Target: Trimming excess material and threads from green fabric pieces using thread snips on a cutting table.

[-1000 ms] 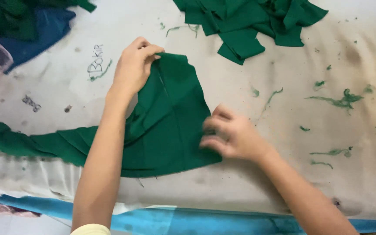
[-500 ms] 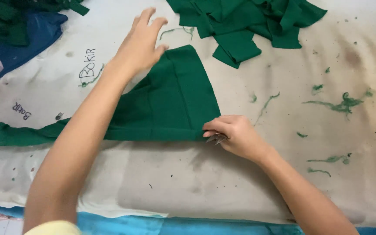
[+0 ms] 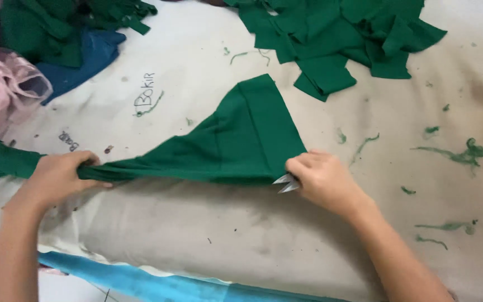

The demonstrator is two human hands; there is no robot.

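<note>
A folded piece of green fabric [image 3: 236, 140] lies on the stained white table cover [image 3: 208, 235], stretching from the left edge to the middle. My left hand [image 3: 57, 178] pinches its bunched lower edge at the left. My right hand [image 3: 322, 182] is closed at the fabric's lower right corner, and two pointed metal blade tips of small scissors [image 3: 286, 183] stick out from the fingers, touching the cloth's edge.
A pile of cut green fabric pieces [image 3: 336, 39] lies at the top centre and right. More green cloth [image 3: 46, 28], blue cloth [image 3: 88, 61] and pink gauzy fabric [image 3: 1, 89] sit at the top left. Green thread scraps [image 3: 465, 151] dot the right side. A blue strip [image 3: 141, 282] runs along the front edge.
My left hand has left the fabric's far top corner and come back to the near left, where it now grips the bunched edge. My right hand stayed at the lower right corner.
</note>
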